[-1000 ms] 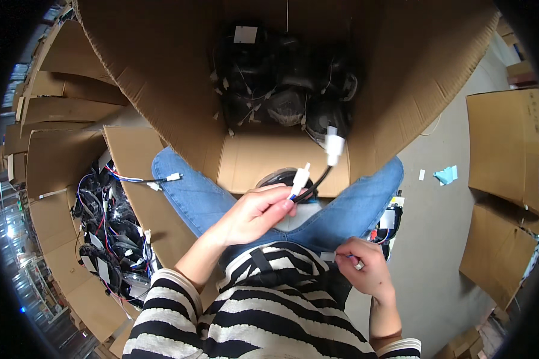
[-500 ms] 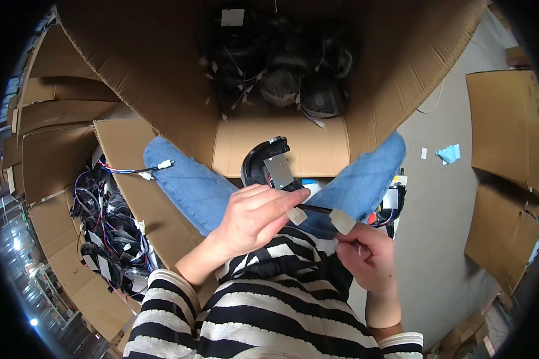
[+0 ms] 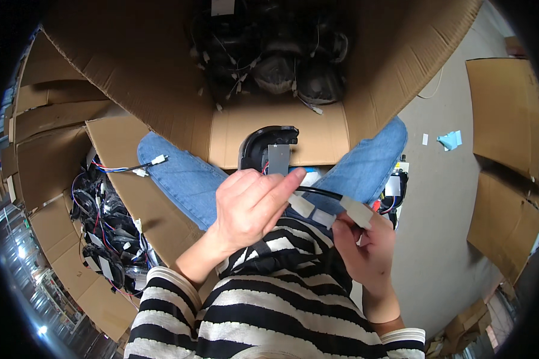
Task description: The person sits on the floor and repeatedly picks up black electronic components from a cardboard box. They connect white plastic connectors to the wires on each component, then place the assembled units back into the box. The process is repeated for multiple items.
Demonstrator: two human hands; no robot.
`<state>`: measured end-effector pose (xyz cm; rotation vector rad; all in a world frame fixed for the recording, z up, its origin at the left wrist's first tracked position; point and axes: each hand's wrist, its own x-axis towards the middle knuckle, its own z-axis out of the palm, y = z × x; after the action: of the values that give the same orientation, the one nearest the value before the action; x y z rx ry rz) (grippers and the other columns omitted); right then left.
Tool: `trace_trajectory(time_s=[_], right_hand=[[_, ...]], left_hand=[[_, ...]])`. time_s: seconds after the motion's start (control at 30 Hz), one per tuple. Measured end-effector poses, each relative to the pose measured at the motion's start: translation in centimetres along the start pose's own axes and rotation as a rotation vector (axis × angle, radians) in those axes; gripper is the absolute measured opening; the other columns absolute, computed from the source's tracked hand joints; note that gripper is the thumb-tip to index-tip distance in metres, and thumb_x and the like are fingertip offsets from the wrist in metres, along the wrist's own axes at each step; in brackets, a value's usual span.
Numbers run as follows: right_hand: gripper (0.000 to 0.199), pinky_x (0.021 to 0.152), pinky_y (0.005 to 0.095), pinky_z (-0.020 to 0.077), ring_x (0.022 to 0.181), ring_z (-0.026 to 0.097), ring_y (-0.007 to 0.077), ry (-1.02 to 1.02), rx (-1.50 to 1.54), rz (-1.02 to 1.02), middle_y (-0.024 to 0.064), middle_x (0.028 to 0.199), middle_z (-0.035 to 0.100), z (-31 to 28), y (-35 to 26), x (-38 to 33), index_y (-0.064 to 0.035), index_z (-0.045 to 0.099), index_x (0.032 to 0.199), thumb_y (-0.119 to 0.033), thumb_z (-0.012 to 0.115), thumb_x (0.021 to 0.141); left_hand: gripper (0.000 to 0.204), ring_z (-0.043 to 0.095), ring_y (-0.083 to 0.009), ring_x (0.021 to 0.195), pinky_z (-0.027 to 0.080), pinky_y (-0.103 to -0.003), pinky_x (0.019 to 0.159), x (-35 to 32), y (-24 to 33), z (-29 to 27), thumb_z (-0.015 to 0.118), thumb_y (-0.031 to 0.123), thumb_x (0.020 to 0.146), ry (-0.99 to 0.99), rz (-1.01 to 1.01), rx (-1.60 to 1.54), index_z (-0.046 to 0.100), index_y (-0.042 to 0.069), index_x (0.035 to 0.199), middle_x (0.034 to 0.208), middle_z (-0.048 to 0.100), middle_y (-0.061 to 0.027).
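Note:
A black curved plastic part (image 3: 250, 146), with a grey metal plate (image 3: 278, 158) on it, lies between my knees just beyond my left hand (image 3: 250, 203). That hand is closed round the part's black cable (image 3: 320, 191), its index finger stretched along it. White tabs show on the leads: a larger white tab (image 3: 357, 212) at the cable's right end, a smaller white tab (image 3: 301, 205) by my left fingertips. A whitish connector (image 3: 324, 218) sits between the hands. My right hand (image 3: 368, 248) is closed at the larger tab, thumb beside the connector; its fingertips are partly hidden.
A tall cardboard box (image 3: 278, 134) opens toward me, with several black parts (image 3: 275, 75) inside. At left, another carton (image 3: 123, 140) holds black parts with coloured wires (image 3: 111, 230). Cartons (image 3: 503, 113) stand at right; a blue scrap (image 3: 450, 140) lies on the floor.
The curved part has turned slightly. The white tabs have shifted, and the whitish connector now shows between my hands. My right thumb has moved up beside it.

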<state>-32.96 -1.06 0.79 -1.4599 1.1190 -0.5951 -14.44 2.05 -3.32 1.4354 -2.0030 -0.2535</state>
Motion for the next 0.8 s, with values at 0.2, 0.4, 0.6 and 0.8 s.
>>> trace_trajectory(time_s=[0.2, 0.4, 0.6, 0.8], right_hand=[[0.004, 0.04, 0.0256, 0.0297, 0.042, 0.039, 0.0148, 0.018, 0.072, 0.021, 0.0059, 0.055, 0.045, 0.7, -0.4, 0.3, 0.0001, 0.054, 0.072, -0.002, 0.058, 0.071], [0.004, 0.041, 0.0276, 0.0328, 0.044, 0.044, 0.0185, 0.009, -0.188, -0.071, 0.009, 0.059, 0.05, 0.7, 0.5, 0.6, 0.0001, 0.054, 0.072, -0.002, 0.057, 0.072], [0.004, 0.042, 0.0251, 0.0322, 0.045, 0.041, 0.0159, -0.013, -0.09, 0.006, 0.0073, 0.059, 0.048, 0.9, 0.9, 0.5, -0.0002, 0.053, 0.068, 0.001, 0.057, 0.07], [0.006, 0.043, 0.0224, 0.0305, 0.047, 0.038, 0.0098, -0.012, 0.018, -0.031, 0.0027, 0.059, 0.048, -0.7, 0.6, -0.1, -0.0004, 0.053, 0.069, 0.005, 0.056, 0.067]], left_hand=[[0.039, 0.044, -0.0139, 0.051, 0.034, -0.025, 0.045, -0.2, -0.6, 0.8, 0.064, 0.007, 0.057, 0.04, 0.042, 0.065, 0.06, 0.003, 0.095, 0.069, 0.053, -0.0012], [0.044, 0.051, -0.0213, 0.058, 0.041, -0.03, 0.054, -0.4, 0.1, 0.4, 0.059, 0.002, 0.051, -0.032, -0.013, 0.014, 0.058, -0.002, 0.095, 0.074, 0.057, -0.0085], [0.031, 0.043, -0.0131, 0.05, 0.035, -0.024, 0.045, -1.2, -0.6, 1.2, 0.062, 0.002, 0.062, 0.029, -0.146, -0.204, 0.061, 0.002, 0.094, 0.064, 0.051, -0.0021], [0.021, 0.037, -0.0067, 0.049, 0.03, -0.021, 0.045, -1.9, -1.0, -0.4, 0.054, 0.002, 0.077, -0.19, -0.627, -0.769, 0.059, 0.002, 0.097, 0.06, 0.044, -0.0007]])
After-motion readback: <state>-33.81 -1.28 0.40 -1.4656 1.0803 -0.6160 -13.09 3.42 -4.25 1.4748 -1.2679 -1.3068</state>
